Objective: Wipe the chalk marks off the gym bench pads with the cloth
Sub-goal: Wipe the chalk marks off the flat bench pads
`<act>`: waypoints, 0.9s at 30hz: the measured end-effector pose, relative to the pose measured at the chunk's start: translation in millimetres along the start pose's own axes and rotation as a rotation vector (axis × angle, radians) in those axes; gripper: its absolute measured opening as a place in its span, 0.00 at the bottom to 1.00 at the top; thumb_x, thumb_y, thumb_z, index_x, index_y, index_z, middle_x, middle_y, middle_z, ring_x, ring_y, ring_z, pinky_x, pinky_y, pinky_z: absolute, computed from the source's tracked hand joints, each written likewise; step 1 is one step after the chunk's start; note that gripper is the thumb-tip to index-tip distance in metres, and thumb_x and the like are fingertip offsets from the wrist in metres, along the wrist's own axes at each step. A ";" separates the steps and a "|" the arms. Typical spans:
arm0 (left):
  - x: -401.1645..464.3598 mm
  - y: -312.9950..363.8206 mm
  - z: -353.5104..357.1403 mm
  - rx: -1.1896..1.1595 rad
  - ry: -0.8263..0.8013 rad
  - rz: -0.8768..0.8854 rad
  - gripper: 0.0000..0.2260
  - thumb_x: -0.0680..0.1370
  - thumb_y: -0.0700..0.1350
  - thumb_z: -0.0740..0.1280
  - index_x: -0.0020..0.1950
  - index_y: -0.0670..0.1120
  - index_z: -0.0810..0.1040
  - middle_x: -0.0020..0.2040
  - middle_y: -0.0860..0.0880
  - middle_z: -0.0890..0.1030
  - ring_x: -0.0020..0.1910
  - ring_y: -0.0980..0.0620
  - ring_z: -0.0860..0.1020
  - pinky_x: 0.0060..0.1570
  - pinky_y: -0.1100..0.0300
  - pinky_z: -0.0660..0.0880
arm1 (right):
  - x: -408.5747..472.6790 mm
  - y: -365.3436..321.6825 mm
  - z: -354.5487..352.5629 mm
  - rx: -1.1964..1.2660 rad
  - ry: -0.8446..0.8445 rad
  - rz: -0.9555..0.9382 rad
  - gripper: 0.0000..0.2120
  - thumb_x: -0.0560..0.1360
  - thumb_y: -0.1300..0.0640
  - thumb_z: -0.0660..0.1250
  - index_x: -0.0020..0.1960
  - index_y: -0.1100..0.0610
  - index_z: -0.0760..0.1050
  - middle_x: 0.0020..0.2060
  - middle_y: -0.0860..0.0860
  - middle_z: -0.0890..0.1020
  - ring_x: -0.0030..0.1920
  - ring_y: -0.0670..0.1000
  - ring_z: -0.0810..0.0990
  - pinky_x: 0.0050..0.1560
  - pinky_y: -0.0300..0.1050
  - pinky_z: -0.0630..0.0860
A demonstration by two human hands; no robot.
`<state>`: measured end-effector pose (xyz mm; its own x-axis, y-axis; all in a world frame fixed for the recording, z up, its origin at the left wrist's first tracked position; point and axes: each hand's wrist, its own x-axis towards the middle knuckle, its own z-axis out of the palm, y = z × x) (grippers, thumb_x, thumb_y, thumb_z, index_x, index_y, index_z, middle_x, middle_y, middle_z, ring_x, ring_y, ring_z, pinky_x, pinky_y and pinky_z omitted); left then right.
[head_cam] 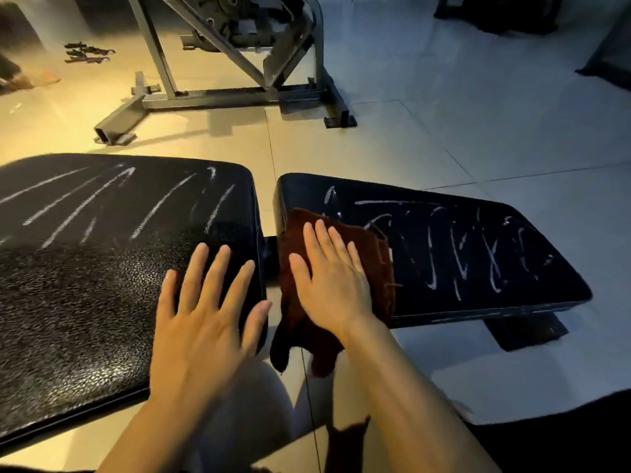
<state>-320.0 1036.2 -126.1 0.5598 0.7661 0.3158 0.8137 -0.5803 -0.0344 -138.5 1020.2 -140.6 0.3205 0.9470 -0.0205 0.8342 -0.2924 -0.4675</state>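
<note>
Cloth (341,268), dark red, is lying on the right bench pad (478,254) beneath the right hand (329,278), fingers flat, while the left hand (208,302), fingers spread, is bracing the left pad (85,268); its overhanging end is likely risking slippage.

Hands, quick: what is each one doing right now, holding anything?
Left hand: open, fingers spread flat on the left bench pad, holding nothing.
Right hand: open, pressing flat on the brown cloth on the right bench pad.
</note>
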 end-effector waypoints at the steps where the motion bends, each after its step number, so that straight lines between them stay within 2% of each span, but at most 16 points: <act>1: -0.7 0.3 -0.3 0.007 0.012 -0.010 0.27 0.79 0.59 0.51 0.70 0.47 0.73 0.73 0.41 0.68 0.76 0.42 0.58 0.71 0.41 0.55 | -0.7 8.4 -2.1 0.007 -0.013 0.029 0.27 0.83 0.42 0.42 0.79 0.48 0.40 0.78 0.45 0.42 0.77 0.45 0.38 0.77 0.48 0.35; 4: 0.1 3.1 0.3 -0.003 0.034 -0.027 0.27 0.79 0.59 0.50 0.70 0.46 0.73 0.73 0.41 0.68 0.76 0.42 0.58 0.71 0.40 0.56 | -5.9 47.9 -10.0 -0.012 -0.038 0.128 0.27 0.83 0.42 0.41 0.79 0.47 0.39 0.78 0.43 0.41 0.77 0.44 0.38 0.76 0.47 0.35; 8: 1.2 9.6 3.1 -0.035 0.099 -0.108 0.27 0.80 0.59 0.50 0.71 0.46 0.72 0.73 0.41 0.68 0.76 0.42 0.59 0.70 0.38 0.58 | -8.6 114.5 -27.2 -0.037 -0.052 0.324 0.27 0.83 0.43 0.42 0.79 0.48 0.41 0.79 0.46 0.43 0.78 0.46 0.41 0.77 0.49 0.38; 12: 6.1 14.1 1.2 -0.037 0.170 -0.141 0.26 0.79 0.57 0.52 0.70 0.45 0.74 0.71 0.41 0.71 0.74 0.42 0.61 0.69 0.40 0.60 | -3.0 121.7 -34.8 -0.088 -0.019 0.436 0.27 0.83 0.44 0.42 0.79 0.52 0.43 0.79 0.50 0.46 0.79 0.50 0.44 0.77 0.52 0.41; 15: 5.6 17.3 2.0 -0.009 0.213 -0.145 0.24 0.80 0.56 0.53 0.69 0.44 0.75 0.69 0.41 0.73 0.73 0.42 0.64 0.67 0.43 0.61 | -3.6 86.5 -27.0 -0.121 -0.035 0.299 0.26 0.84 0.44 0.41 0.79 0.50 0.41 0.79 0.48 0.43 0.78 0.49 0.41 0.77 0.50 0.38; 18: 5.2 19.6 4.6 0.016 0.255 -0.149 0.23 0.80 0.55 0.55 0.68 0.44 0.75 0.68 0.42 0.75 0.72 0.42 0.66 0.66 0.45 0.63 | -0.8 31.9 -15.8 -0.112 -0.077 0.041 0.26 0.84 0.45 0.41 0.79 0.50 0.39 0.78 0.46 0.41 0.78 0.47 0.38 0.76 0.49 0.36; 22: 4.8 20.7 6.0 0.010 0.293 -0.173 0.22 0.80 0.54 0.56 0.67 0.45 0.76 0.67 0.43 0.76 0.71 0.42 0.68 0.64 0.45 0.65 | 4.2 -21.6 -5.0 -0.217 -0.095 -0.297 0.26 0.84 0.48 0.45 0.80 0.51 0.44 0.79 0.46 0.44 0.78 0.49 0.38 0.76 0.51 0.36; 24: 5.4 20.8 5.5 0.009 0.290 -0.178 0.22 0.80 0.55 0.55 0.68 0.45 0.76 0.67 0.43 0.76 0.71 0.42 0.68 0.64 0.45 0.65 | 2.6 -19.2 -6.5 -0.192 -0.100 -0.341 0.26 0.84 0.49 0.46 0.80 0.51 0.43 0.79 0.46 0.45 0.78 0.47 0.38 0.76 0.47 0.35; 27: 5.7 21.9 4.2 0.012 0.269 -0.187 0.23 0.80 0.55 0.55 0.68 0.45 0.76 0.67 0.43 0.76 0.71 0.42 0.68 0.65 0.45 0.64 | -3.2 7.6 -13.1 -0.068 -0.087 -0.291 0.25 0.84 0.46 0.45 0.79 0.48 0.44 0.77 0.42 0.43 0.76 0.41 0.38 0.73 0.41 0.33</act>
<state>-298.4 1029.0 -129.0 0.3399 0.7581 0.5566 0.9013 -0.4315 0.0374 -127.3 1013.3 -132.6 0.0265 0.9992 0.0287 0.9144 -0.0127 -0.4047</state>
